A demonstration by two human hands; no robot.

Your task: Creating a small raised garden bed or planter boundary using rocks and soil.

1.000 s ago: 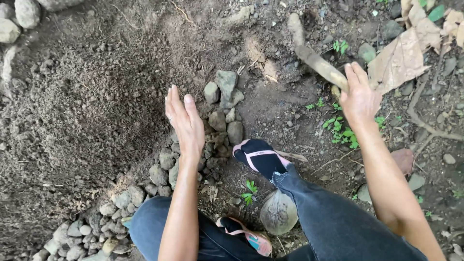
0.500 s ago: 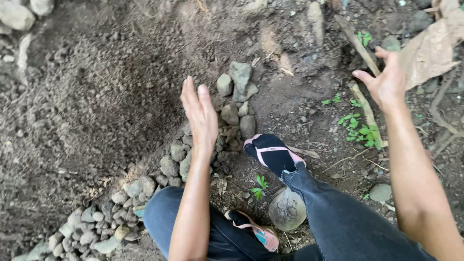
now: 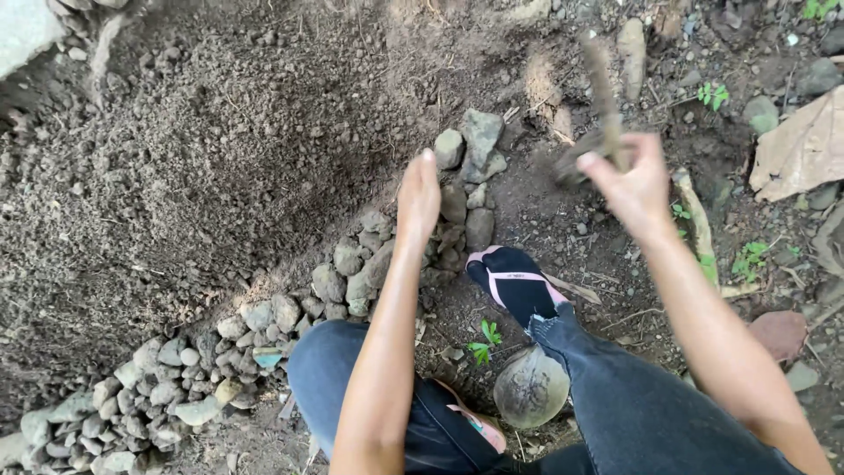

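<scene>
Right hand (image 3: 635, 180) grips a stick (image 3: 603, 97) — blurred; left hand (image 3: 418, 195) flat, empty, over the stone border (image 3: 352, 277) — half laid.

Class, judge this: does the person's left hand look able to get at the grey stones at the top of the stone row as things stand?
Probably yes: the left hand hovers open right beside the grey stones, with nothing between them.

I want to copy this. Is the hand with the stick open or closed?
Closed. The right hand has its fingers curled around the blurry brown stick, lifted above the dirt.
</scene>
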